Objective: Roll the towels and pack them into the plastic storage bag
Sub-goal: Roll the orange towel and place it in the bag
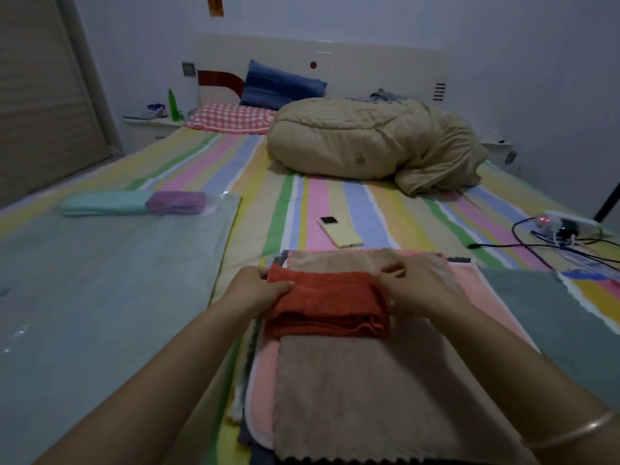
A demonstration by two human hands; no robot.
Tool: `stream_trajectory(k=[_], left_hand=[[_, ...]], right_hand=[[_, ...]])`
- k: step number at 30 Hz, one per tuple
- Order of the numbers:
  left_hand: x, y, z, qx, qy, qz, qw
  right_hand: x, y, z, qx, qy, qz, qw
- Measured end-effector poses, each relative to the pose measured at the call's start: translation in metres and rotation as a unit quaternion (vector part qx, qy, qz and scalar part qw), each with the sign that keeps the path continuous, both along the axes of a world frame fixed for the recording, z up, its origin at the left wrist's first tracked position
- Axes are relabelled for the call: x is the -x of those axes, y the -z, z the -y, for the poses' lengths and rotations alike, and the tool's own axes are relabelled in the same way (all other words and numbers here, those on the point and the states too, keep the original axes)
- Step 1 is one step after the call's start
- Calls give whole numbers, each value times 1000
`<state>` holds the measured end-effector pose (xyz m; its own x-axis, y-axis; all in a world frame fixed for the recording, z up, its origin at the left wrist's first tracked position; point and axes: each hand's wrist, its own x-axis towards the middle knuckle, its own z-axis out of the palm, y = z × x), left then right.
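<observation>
Pink, blue, green and yellow stripes run lengthwise down the bed sheet [315,209], which carries everything. The plastic storage bag [117,297] lies flat on its left side. At its far end a mint roll [104,203] and a purple roll [176,202] lie end to end. Directly in front of the person is a flat stack of towels, topped by a tan towel [352,391]. Across the stack's far half lies the red towel [327,303], a loose, flattened bundle with its long axis running left to right. The left hand [258,290] grips its left end, thumb on top. The right hand [416,290] pinches its right end with curled fingers. The bag is on the left, well apart from the towel, so the left hand is nearer it. I cannot tell where the bag's mouth is.
</observation>
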<state>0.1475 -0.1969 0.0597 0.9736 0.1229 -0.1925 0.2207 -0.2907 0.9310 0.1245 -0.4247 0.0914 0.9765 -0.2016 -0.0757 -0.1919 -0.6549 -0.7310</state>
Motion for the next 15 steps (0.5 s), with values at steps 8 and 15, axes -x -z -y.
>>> stream_trajectory(k=[8, 15], left_hand=[[10, -10, -2, -79, 16, -49, 996], [18, 10, 24, -421, 151, 358, 820]], right_hand=[[0, 22, -6, -53, 13, -70, 996], [6, 31, 2, -208, 50, -44, 976]])
